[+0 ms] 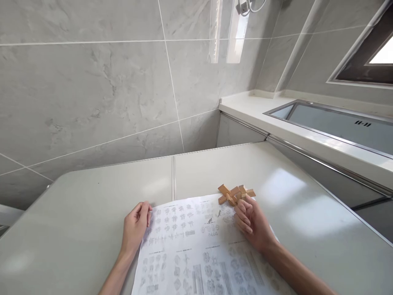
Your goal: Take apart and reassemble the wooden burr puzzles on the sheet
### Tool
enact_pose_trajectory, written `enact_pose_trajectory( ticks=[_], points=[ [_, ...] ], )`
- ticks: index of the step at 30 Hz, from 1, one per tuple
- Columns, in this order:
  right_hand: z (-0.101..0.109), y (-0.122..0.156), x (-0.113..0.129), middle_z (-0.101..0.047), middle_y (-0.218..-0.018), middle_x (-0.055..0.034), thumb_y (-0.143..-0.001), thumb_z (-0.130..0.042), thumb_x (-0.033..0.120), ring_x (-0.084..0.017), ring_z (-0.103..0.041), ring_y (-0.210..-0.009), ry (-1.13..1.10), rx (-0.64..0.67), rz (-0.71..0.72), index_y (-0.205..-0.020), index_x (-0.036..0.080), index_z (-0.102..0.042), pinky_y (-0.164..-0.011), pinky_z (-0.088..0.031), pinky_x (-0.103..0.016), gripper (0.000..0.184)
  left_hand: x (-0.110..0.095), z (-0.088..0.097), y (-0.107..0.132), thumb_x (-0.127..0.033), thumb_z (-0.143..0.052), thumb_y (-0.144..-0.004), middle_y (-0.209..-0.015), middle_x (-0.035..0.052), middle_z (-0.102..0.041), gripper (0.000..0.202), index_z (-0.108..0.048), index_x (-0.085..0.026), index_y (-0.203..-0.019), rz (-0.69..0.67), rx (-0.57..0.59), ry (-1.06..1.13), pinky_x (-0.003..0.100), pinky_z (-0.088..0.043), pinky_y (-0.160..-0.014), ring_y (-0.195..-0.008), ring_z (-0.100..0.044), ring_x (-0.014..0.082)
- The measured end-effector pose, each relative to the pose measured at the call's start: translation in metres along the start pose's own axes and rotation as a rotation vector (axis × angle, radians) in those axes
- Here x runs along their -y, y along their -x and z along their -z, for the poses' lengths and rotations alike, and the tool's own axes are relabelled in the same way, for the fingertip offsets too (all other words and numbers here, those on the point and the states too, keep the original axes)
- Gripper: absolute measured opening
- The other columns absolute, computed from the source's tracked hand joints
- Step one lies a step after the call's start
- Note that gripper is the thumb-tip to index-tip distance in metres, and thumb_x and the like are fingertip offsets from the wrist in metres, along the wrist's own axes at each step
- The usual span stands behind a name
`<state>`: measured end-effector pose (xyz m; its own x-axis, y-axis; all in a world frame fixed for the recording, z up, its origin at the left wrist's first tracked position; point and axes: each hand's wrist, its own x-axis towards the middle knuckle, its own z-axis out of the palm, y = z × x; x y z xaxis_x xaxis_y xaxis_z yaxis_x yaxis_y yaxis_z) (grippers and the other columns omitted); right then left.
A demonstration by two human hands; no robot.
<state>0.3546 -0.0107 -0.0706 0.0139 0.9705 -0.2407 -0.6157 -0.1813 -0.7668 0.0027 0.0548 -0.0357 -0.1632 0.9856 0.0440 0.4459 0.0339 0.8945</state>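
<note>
A white instruction sheet (184,241) printed with small grey diagrams lies on the table in front of me. At its upper left corner is my left hand (136,223), fingers curled closed on the paper's edge. My right hand (253,223) rests over the upper right part of the sheet, its fingers folded in; what they hold, if anything, is hidden. Just beyond those knuckles, at the sheet's top edge, sits a wooden interlocking puzzle (227,194) of crossed brown bars. A second, paler wooden cluster (242,190) touches or overlaps it on the right.
The pale table (76,205) has a seam running across its top. Grey tiled wall (92,94) rises behind it. To the right, a white counter (242,104) holds a recessed sink (331,119), with a dark-framed window (359,65) above.
</note>
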Motion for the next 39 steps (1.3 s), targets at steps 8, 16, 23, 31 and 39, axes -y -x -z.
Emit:
enact_pose_trajectory(
  ticks=[8,16,23,31,39],
  points=[
    [0.012,-0.011,0.003,-0.027,-0.053,0.0138,-0.099,-0.069,0.068,-0.006,-0.009,-0.040,-0.175,0.043,-0.110,-0.074,0.024,-0.051,-0.029,-0.020,-0.015,0.053,0.003,-0.002,-0.003,-0.055,-0.057,-0.102,-0.054,-0.0050,-0.043,0.043,-0.058,-0.024,-0.072,0.020,0.014,0.000,0.022,-0.038,-0.048,-0.052,-0.040,0.0146],
    [0.014,-0.010,0.002,-0.026,-0.054,0.0143,-0.101,-0.069,0.066,-0.006,-0.004,-0.040,-0.287,0.070,-0.139,-0.079,0.024,-0.054,-0.028,-0.021,-0.013,0.049,0.007,-0.004,-0.004,-0.060,-0.057,-0.102,-0.055,-0.0049,-0.042,0.047,-0.057,-0.024,-0.071,0.037,0.016,-0.010,0.023,-0.036,-0.046,-0.051,-0.039,0.0147],
    [0.015,-0.006,0.002,-0.028,-0.056,0.0138,-0.104,-0.070,0.057,-0.006,-0.005,-0.041,-0.418,0.023,-0.200,-0.087,0.021,-0.064,-0.030,-0.030,-0.012,0.040,0.009,-0.004,-0.002,-0.061,-0.056,-0.102,-0.054,-0.0053,-0.040,0.049,-0.056,-0.024,-0.071,0.056,0.020,-0.011,0.024,-0.035,-0.049,-0.052,-0.037,0.0145],
    [0.018,-0.002,-0.002,-0.031,-0.055,0.0139,-0.104,-0.074,0.050,-0.005,-0.006,-0.038,-0.501,-0.033,-0.188,-0.089,0.022,-0.066,-0.030,-0.030,-0.011,0.033,0.007,-0.003,0.001,-0.060,-0.055,-0.103,-0.052,-0.0058,-0.038,0.048,-0.056,-0.024,-0.070,0.057,0.031,0.008,0.025,-0.035,-0.047,-0.048,-0.036,0.0144],
    [0.005,0.013,-0.006,-0.036,-0.050,0.0110,-0.105,-0.068,0.057,-0.007,-0.010,-0.040,-0.222,-0.088,-0.071,-0.085,0.023,-0.067,-0.036,-0.033,-0.019,0.039,0.011,-0.003,0.005,-0.058,-0.053,-0.105,-0.054,-0.0057,-0.040,0.048,-0.056,-0.024,-0.071,0.063,0.037,-0.018,0.025,-0.032,-0.048,-0.049,-0.036,0.0139]
  ],
)
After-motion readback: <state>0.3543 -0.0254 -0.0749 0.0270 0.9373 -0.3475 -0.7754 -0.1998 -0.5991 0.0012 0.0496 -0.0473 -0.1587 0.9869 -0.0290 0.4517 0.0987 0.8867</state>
